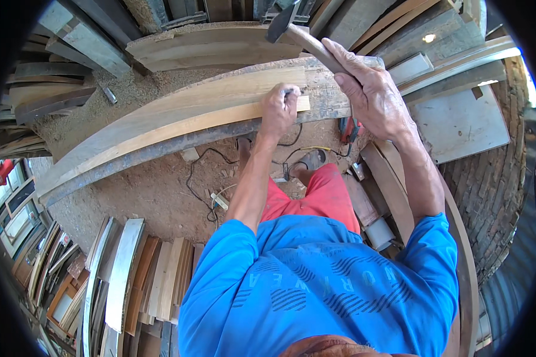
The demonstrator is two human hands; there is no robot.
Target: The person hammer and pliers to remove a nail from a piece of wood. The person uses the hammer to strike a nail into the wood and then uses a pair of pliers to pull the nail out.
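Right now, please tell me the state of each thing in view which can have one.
Hammer: held by its handle, apart from the pale board.
Right hand: closed around the hammer.
Left hand: curled on the pale board; grip unclear.
Pale board: lying on the workbench.
Workbench: worn, marked top.
Black cable: loose, curving across the floor.
Red tool: on or off, unclear.

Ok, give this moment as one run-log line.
Left hand: curled at right end of board | Right hand: grips hammer | Board: lies on bench
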